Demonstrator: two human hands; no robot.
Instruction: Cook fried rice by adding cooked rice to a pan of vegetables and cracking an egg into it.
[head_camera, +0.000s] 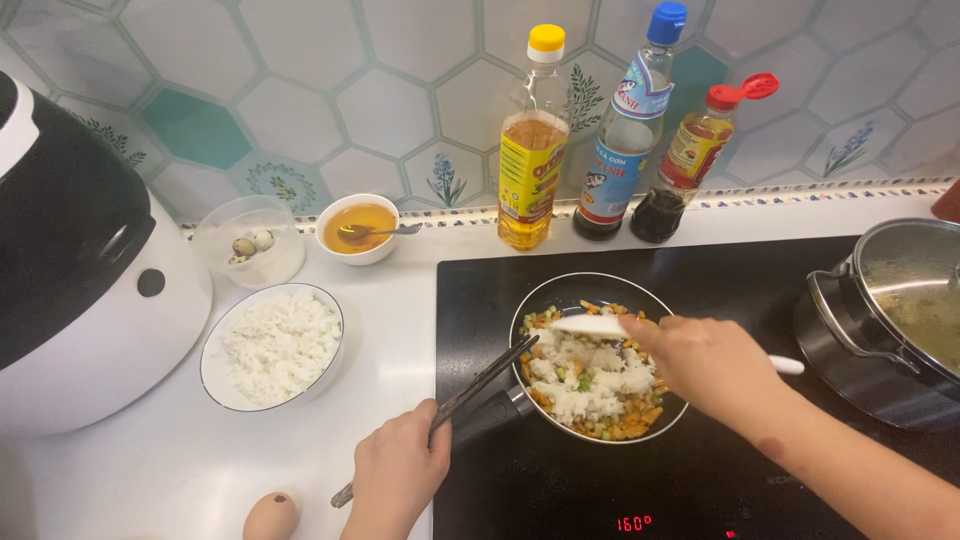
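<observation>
On the black cooktop (560, 480), the right hand (705, 365) is gripping a white spatula (590, 325) over the frying pan (600, 290) of rice and vegetables. Left hand (400, 470) is pinching 2 chopsticks (480, 385); a bowl (215, 385) far left is holding rice.

the rice cooker (70, 270) runs off the left edge, the steel pot (890, 300) off the right. the egg (270, 517) is clipped at the bottom. the right hand (705, 365) hides the white spatula's (590, 325) middle.

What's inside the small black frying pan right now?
The small black frying pan holds white rice over diced orange and green vegetables. The right hand and white spatula cover its far side.
</observation>
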